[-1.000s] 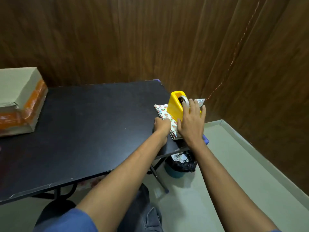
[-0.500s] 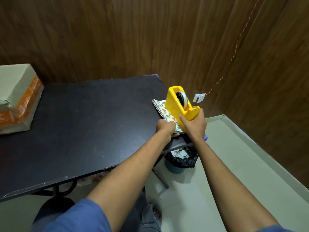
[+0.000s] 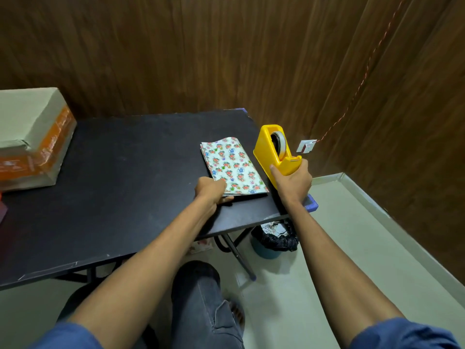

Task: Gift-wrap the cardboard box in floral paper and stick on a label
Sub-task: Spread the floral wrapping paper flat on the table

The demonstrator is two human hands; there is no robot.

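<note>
1. Lifted off the floral paper since the earlier frame, the yellow tape holder is now held up at the right edge of the table, and the whole folded paper can be seen.
2. The tape holder is gripped at its low front end by the right hand, with thumb and fingers curled round it.
3. The near left corner of the paper is pinched by the left hand; the paper lies flat at the right end of the table.
4. The cardboard box is set at the far left end, well apart from the paper (nothing has been wrapped yet).
5. The tape holder could be dropped, because it looks heavy and is held by one end, partly past the table edge. A blue bin with a black bag is seen on the floor below.
6. The paper could be creased or torn if it is pulled by one corner.
7. The table top is black, flat and matt, on thin metal legs.
8. The room is walled in dark wood panels, with a pale floor and a white wall switch.
</note>
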